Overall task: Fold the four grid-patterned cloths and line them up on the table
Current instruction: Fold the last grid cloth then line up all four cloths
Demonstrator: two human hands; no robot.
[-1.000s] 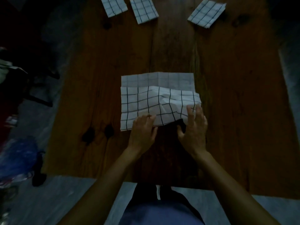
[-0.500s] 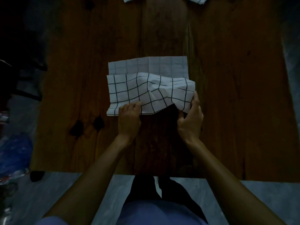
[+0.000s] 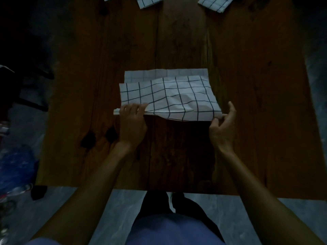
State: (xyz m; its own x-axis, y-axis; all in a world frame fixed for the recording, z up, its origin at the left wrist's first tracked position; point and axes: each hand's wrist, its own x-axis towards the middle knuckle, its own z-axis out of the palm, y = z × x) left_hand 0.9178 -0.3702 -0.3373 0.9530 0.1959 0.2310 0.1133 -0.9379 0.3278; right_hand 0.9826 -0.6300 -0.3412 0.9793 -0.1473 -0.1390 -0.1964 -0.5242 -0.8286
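While I lift near fold of grid cloth (image 3: 168, 98) off surface (image 3: 247, 85), left hand (image 3: 132, 121) pinches its left corner, fingers curled over edge; right hand (image 3: 223, 124) pinches right corner between thumb and forefinger, other fingers spread. Cloth hangs between hands, far layer flat beyond them. Risks, my guess: thin right pinch slips, layers separate; rumple near right hand gets creased in; uneven pull skews edges. Three folded cloths (image 3: 150, 1) far ahead.

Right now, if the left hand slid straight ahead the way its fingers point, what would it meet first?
The cloth itself: the left hand already grips its near edge, so going on would push into that fold. Beyond it, bare table, probably.
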